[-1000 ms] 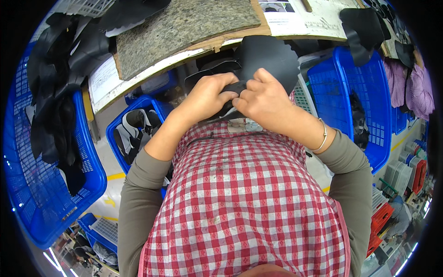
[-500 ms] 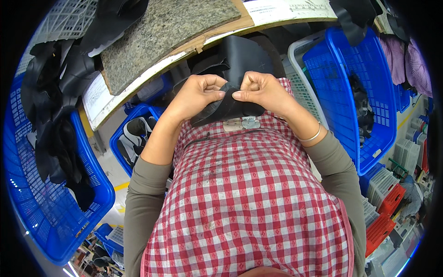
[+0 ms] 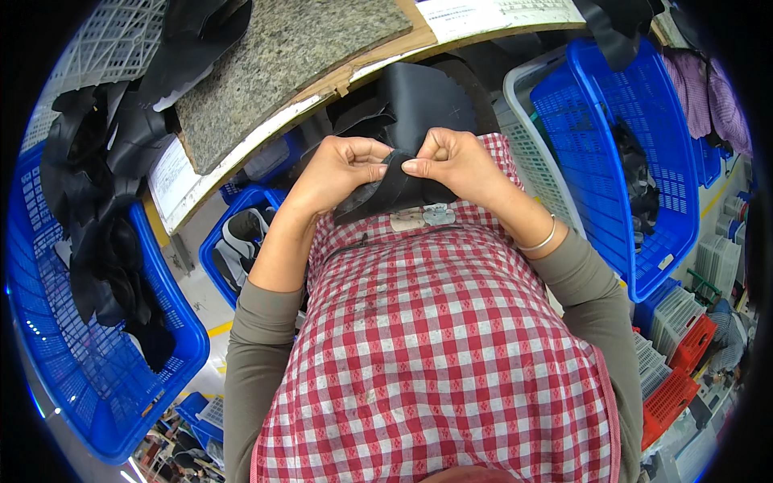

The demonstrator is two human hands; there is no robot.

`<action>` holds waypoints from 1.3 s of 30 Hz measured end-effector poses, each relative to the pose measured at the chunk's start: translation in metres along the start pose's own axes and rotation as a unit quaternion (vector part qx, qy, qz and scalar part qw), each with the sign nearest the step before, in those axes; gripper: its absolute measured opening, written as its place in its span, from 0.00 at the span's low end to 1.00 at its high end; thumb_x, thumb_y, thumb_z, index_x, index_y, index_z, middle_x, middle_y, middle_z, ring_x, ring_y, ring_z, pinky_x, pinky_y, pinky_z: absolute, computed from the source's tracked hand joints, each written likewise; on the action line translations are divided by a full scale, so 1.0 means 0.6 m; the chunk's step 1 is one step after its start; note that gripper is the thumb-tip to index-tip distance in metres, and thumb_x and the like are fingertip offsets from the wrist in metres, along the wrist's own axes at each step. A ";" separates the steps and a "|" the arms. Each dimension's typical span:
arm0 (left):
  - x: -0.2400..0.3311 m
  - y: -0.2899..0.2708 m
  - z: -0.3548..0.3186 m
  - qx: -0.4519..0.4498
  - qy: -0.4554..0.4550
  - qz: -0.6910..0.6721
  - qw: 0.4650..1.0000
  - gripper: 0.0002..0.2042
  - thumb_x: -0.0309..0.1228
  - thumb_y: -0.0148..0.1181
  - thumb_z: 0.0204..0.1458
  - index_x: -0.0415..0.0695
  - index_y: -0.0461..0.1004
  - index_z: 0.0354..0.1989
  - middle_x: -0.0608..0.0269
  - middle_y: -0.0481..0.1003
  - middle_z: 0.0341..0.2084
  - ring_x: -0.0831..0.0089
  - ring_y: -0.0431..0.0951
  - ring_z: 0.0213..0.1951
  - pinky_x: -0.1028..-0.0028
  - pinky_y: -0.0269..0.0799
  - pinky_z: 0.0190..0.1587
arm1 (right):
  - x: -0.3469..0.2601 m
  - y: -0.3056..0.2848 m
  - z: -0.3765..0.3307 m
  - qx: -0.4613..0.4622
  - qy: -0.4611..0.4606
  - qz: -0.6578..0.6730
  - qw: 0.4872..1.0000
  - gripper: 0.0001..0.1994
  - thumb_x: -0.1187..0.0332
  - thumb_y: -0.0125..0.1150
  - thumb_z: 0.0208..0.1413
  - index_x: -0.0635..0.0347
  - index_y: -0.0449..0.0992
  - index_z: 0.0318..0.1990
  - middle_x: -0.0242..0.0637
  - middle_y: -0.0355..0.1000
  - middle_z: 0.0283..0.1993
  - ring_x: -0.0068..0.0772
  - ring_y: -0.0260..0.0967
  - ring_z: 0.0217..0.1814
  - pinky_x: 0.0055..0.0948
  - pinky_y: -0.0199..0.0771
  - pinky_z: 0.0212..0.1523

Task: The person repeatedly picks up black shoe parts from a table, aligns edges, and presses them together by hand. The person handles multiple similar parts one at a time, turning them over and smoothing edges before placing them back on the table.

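Note:
A black leather piece point(image 3: 431, 97), smooth on its far part, lies over my lap in front of the red checked apron point(image 3: 427, 322). My left hand point(image 3: 346, 167) pinches its near edge between thumb and fingers. Close beside it, my right hand point(image 3: 452, 163) pinches the same edge, the two thumbs almost meeting. Between them the edge looks folded over, with a dark grey underside showing by the left thumb. The near flap of the leather hangs down against the apron. A bangle circles my right wrist.
Ahead is a workbench with a stone slab point(image 3: 282, 72) and paper sheets point(image 3: 499, 14). Blue baskets stand on both sides: the left one point(image 3: 181, 322) heaped with black leather pieces point(image 3: 97, 217), the right one point(image 3: 680, 217) holding dark pieces. A smaller blue basket point(image 3: 211, 262) holds black-and-white parts.
Both hands keep their pinch on the leather piece, with only a very slight shift of the fingers. The whole view has tilted a little.

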State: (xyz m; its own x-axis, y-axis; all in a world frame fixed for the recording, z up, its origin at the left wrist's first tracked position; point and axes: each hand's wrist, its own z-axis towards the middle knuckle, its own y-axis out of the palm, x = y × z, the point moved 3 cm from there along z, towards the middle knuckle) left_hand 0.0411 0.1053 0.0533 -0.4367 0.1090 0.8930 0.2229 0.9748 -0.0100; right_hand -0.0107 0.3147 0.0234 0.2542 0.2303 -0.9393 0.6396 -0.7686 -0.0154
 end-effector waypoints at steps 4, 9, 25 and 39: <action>0.000 -0.001 0.000 0.002 0.003 0.005 1.000 0.11 0.16 0.66 0.56 0.32 0.84 0.47 0.61 0.85 0.38 0.78 0.83 0.40 0.77 0.80 0.47 | -0.003 0.001 -0.001 0.007 -0.002 -0.002 1.000 0.15 0.64 0.78 0.57 0.61 0.77 0.29 0.32 0.80 0.28 0.15 0.73 0.30 0.23 0.74 0.32; -0.001 -0.002 0.000 -0.003 0.000 -0.002 1.000 0.12 0.16 0.66 0.55 0.32 0.83 0.49 0.61 0.85 0.38 0.78 0.83 0.40 0.76 0.80 0.47 | 0.001 -0.001 -0.003 0.009 0.004 -0.010 1.000 0.14 0.64 0.77 0.58 0.62 0.77 0.30 0.33 0.80 0.29 0.15 0.73 0.31 0.23 0.75 0.32; 0.003 -0.013 0.015 -0.011 -0.003 0.023 1.000 0.12 0.28 0.72 0.56 0.37 0.85 0.47 0.69 0.83 0.33 0.85 0.77 0.35 0.81 0.73 0.40 | 0.026 0.011 0.007 0.013 -0.016 0.010 1.000 0.14 0.65 0.77 0.58 0.62 0.77 0.29 0.32 0.79 0.27 0.14 0.70 0.29 0.21 0.72 0.30; 0.102 0.005 -0.040 0.143 0.150 0.174 0.963 0.02 0.21 0.70 0.53 0.37 0.82 0.32 0.74 0.78 0.25 0.90 0.73 0.29 0.84 0.70 0.33 | -0.125 0.006 0.029 0.003 -0.365 -0.352 0.862 0.17 0.59 0.79 0.48 0.57 0.84 0.42 0.43 0.83 0.39 0.40 0.81 0.39 0.36 0.81 0.42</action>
State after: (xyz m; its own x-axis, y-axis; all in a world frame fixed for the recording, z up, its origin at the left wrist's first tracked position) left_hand 0.0357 0.1104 0.1186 -0.0972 0.4197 0.9024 0.0419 0.9076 -0.4176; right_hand -0.0399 0.2842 0.0876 -0.7214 0.2055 -0.6613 0.4443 -0.5951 -0.6697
